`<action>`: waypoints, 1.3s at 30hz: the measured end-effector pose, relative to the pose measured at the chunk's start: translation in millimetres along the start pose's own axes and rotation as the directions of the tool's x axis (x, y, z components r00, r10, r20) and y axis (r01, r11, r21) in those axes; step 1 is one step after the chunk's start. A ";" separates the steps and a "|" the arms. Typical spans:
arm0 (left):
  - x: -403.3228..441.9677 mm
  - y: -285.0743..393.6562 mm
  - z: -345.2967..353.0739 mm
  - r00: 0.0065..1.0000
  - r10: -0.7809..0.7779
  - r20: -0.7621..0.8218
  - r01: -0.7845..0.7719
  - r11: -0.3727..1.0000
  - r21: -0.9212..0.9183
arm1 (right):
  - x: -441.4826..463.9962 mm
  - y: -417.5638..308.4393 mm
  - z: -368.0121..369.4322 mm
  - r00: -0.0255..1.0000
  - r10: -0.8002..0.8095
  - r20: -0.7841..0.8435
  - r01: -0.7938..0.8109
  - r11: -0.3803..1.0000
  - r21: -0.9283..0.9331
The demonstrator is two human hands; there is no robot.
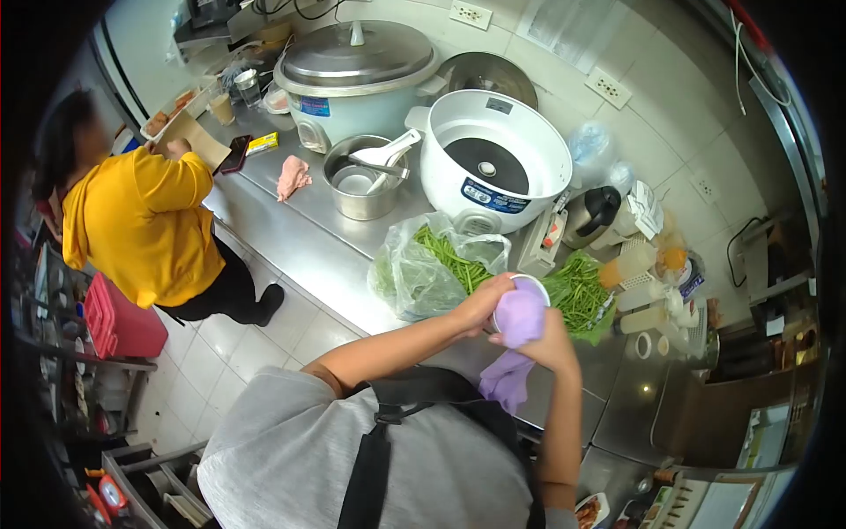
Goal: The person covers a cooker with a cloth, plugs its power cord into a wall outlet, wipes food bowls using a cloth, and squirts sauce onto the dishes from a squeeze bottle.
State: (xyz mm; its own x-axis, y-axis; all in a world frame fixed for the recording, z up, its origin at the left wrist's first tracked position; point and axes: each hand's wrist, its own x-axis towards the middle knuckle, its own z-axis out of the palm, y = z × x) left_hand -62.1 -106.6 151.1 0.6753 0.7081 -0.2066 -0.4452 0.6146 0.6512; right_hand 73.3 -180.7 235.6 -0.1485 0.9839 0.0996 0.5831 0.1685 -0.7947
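My left hand (483,302) grips the side of a round white container (533,284) over the counter's front edge. A purple cloth (520,317) covers part of its opening, and more of the cloth hangs below. My right hand (552,342) is closed on the cloth at the container's right side. Just beyond my left hand lies a clear plastic bag (407,269) with green vegetables (454,257). More cut greens (577,295) lie to the right of the container.
A large lidded cooker (357,66), an open white cooker (495,150) and a steel pot (366,203) stand along the back. A person in yellow (145,229) stands at the left by a tray. Bottles and containers (634,264) crowd the right.
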 end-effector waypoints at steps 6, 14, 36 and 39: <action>-12.1 71.6 -7.2 0.984 -0.020 0.177 0.057 0.977 -0.204 | -25.5 -0.5 12.1 0.955 0.027 -0.296 0.201 0.678 0.708; -7.0 53.8 -1.4 0.884 0.405 0.234 -0.438 0.542 0.717 | 8.4 -4.2 65.2 0.918 0.260 -0.301 0.352 -0.182 0.918; 67.5 -57.9 98.0 0.924 0.003 0.383 -0.308 0.602 0.737 | -122.0 74.1 -82.6 0.663 0.601 -0.446 -0.553 0.795 0.249; 71.4 -93.5 143.6 0.925 -0.021 0.380 -0.243 0.736 0.632 | -144.4 120.6 -143.2 0.619 0.675 -0.401 -0.586 0.737 0.337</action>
State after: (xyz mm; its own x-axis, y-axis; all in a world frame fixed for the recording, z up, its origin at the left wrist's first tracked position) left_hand 112.2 -163.4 180.3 0.8570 0.5102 0.0727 -0.1199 0.0602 0.9910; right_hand 279.4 -293.9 211.1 0.6223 0.7468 -0.2345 0.2479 -0.4722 -0.8459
